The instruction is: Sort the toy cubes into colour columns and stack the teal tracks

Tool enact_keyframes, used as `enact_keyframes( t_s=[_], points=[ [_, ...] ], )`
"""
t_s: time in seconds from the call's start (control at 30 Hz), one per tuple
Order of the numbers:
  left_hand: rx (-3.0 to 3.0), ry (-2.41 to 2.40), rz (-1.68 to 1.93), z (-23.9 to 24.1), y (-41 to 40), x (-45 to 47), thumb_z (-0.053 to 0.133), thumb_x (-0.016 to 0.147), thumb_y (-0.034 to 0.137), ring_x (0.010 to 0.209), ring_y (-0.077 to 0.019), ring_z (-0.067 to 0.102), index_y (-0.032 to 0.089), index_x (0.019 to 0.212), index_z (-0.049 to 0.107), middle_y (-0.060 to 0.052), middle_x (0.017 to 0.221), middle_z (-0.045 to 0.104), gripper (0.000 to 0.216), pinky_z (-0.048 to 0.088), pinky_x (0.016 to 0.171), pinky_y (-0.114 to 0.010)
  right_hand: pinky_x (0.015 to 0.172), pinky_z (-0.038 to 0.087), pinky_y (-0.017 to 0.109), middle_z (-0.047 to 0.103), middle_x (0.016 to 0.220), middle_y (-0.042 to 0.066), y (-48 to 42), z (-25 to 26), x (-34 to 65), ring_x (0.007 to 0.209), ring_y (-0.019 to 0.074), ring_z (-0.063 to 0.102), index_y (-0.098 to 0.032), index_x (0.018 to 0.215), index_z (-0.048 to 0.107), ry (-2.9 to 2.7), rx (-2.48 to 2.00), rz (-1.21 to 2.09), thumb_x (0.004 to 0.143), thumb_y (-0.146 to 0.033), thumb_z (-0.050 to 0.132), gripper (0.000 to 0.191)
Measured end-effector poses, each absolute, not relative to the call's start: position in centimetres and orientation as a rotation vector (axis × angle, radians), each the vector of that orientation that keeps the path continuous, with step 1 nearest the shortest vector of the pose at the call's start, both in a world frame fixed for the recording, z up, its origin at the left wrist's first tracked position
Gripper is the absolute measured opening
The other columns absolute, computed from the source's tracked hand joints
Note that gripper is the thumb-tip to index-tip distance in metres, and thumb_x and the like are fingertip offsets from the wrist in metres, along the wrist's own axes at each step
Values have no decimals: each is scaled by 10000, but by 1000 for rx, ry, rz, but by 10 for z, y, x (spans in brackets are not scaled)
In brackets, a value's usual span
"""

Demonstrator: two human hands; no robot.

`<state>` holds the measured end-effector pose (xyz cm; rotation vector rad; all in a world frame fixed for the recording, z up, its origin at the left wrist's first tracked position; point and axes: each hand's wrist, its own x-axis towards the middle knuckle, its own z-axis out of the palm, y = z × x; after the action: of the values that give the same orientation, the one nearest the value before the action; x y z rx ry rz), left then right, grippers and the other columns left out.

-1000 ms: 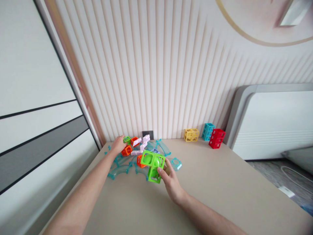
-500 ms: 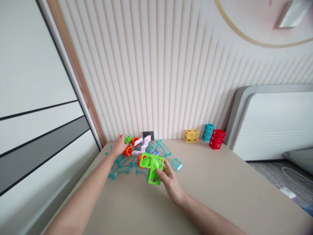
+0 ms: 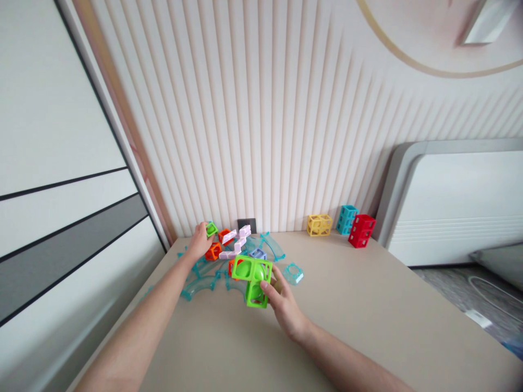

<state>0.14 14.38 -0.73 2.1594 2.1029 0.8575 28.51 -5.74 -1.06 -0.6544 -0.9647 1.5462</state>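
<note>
My right hand grips an L-shaped piece of joined green cube blocks, thumb on its near face, held above the table. At the far left of the pile, my left hand has its fingers closed on a small green cube block. Beside that hand lie an orange cube block and another orange block. Pale lilac zigzag pieces rest on the pile. Clear teal track pieces spread beneath, and a blue-violet block shows partly behind the green piece.
A yellow block frame, a teal block tower and a red block tower stand at the back right of the table. A clear teal ring piece lies right of the pile. A dark flat box leans against the ribbed wall.
The small green block in my left hand has tilted and risen slightly. My right hand holds the green piece almost unmoved. The view has shifted slightly.
</note>
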Motion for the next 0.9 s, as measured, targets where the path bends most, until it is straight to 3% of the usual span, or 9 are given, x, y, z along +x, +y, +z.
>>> enact_keyframes(
  t_s=[0.3, 0.47, 0.9],
  points=[
    [2101, 2062, 869, -3, 142, 0, 502, 955, 331, 1148, -254, 614, 186, 1208, 436, -127, 1185, 634, 299, 467, 948, -341, 718, 500, 313, 709, 1081, 59, -55, -13, 285, 927, 228, 672, -273, 1309, 500, -974, -664, 1564, 799, -495, 779, 623],
    [2003, 2061, 850, 3, 136, 3, 469, 962, 374, 1067, -266, 659, 201, 1224, 441, -113, 1110, 685, 315, 476, 870, -335, 710, 511, 318, 711, 1084, 56, -55, -14, 285, 897, 219, 681, -274, 1313, 495, -980, -654, 1575, 793, -503, 784, 637],
    [1722, 1957, 1009, 2, 137, 6, 418, 895, 521, 953, -305, 665, 253, 1057, 539, -60, 953, 706, 336, 463, 798, -353, 758, 520, 339, 714, 1143, 67, -54, -16, 285, 976, 251, 689, -282, 1323, 503, -953, -668, 1603, 785, -508, 789, 650]
  ],
)
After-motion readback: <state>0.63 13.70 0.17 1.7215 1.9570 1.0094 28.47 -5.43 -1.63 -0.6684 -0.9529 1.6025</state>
